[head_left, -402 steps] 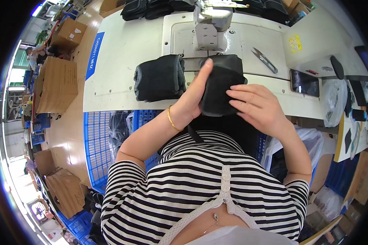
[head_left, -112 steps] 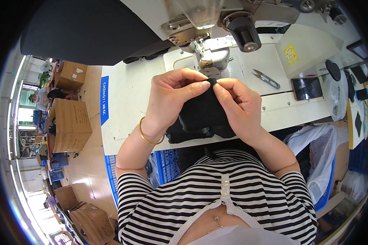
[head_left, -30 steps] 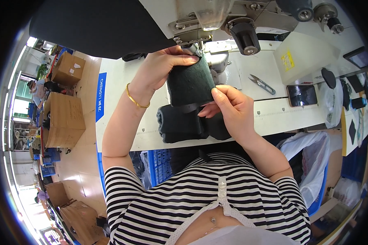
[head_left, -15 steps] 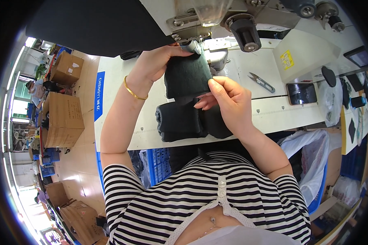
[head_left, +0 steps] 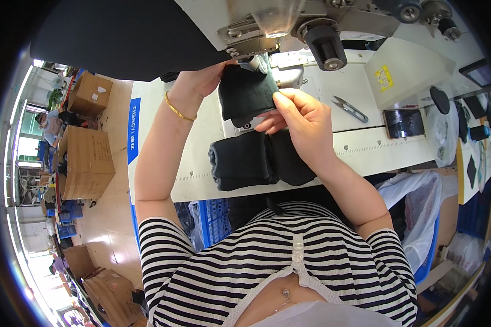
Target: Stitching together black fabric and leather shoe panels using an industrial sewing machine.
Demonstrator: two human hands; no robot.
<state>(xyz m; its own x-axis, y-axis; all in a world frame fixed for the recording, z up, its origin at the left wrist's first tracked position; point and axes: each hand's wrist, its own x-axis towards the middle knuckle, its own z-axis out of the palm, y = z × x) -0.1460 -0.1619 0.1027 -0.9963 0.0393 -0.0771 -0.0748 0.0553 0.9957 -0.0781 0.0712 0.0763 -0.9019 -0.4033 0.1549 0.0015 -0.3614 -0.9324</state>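
The right hand (head_left: 306,120) pinches the near right corner of a black fabric piece (head_left: 248,94) at the sewing machine (head_left: 245,28); the left hand's grip at its far left is hidden

- Fabric piece (head_left: 248,91): at the sewing machine (head_left: 251,48), between the left hand (head_left: 202,82) and the right hand (head_left: 306,117), which grips its near right corner.
- Folded bundle (head_left: 239,162): on the table (head_left: 161,120), nearer the person than the fabric piece.
- Second bundle (head_left: 290,159): just right of the folded bundle.
- Thread snips (head_left: 350,110): on the table, right of the right hand.
- Phone (head_left: 403,123): right of the thread snips.
- Plastic bag (head_left: 441,139): right of the phone.
- Basket (head_left: 217,218): below the table's near edge, left; lined bin (head_left: 420,218), right.
- Carton (head_left: 90,163): on the floor (head_left: 106,218), left of the table.
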